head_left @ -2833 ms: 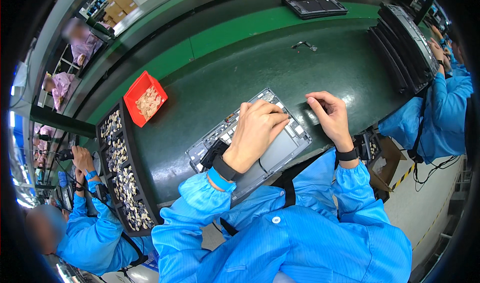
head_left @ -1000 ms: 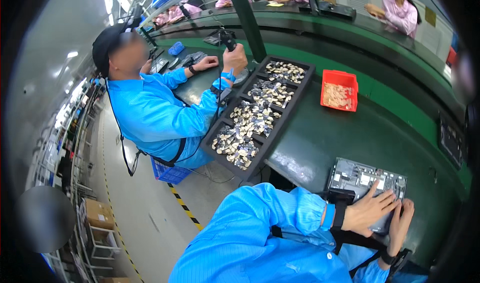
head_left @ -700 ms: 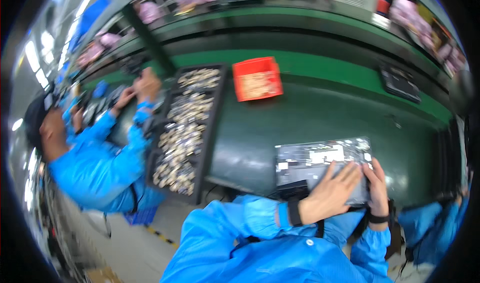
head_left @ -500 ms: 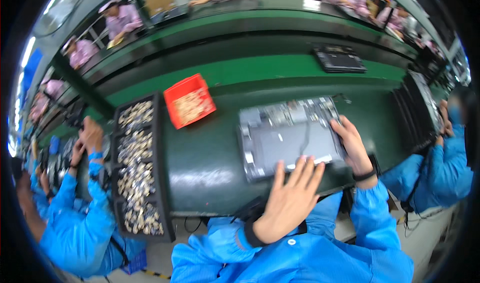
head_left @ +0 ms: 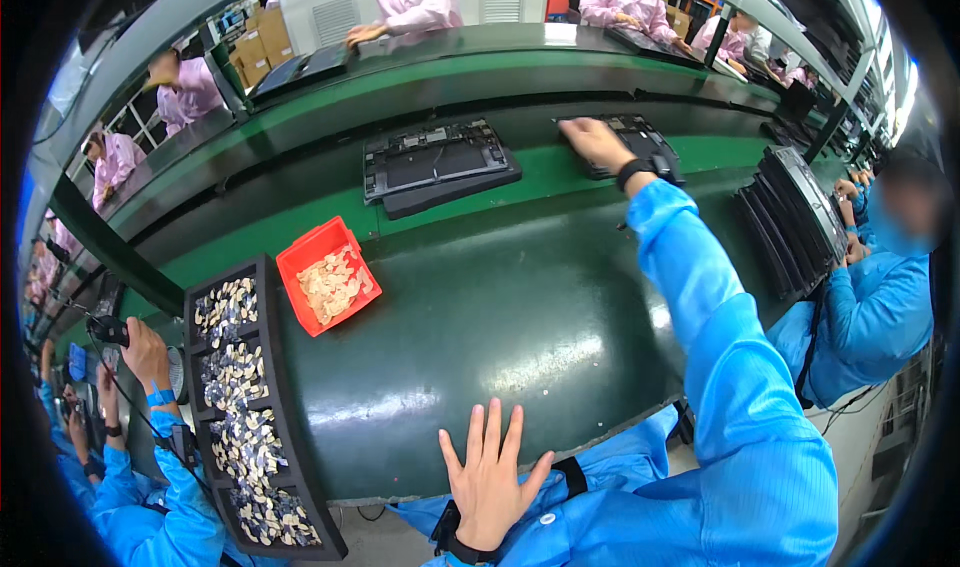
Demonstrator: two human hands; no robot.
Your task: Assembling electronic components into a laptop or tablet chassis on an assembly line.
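Note:
My left hand lies palm down at the front edge of the green table, its fingers spread and nothing in it. My right arm stretches to the far side, where my right hand is over the left part of an opened laptop base. Its fingers are blurred, so I cannot tell whether they grip that base. Left of it, a second opened laptop base with exposed inner parts lies on a dark flat slab on the green strip.
A red bin with small pale pieces stands left. Beside it is a black divided tray full of small parts. Dark panels stand stacked at right. Co-workers in blue sit on both sides; people in pink work across the line.
The laptop base that was before me is gone from the near table; one now lies on the far strip. My right hand has reached far forward; my left has moved left, off the base.

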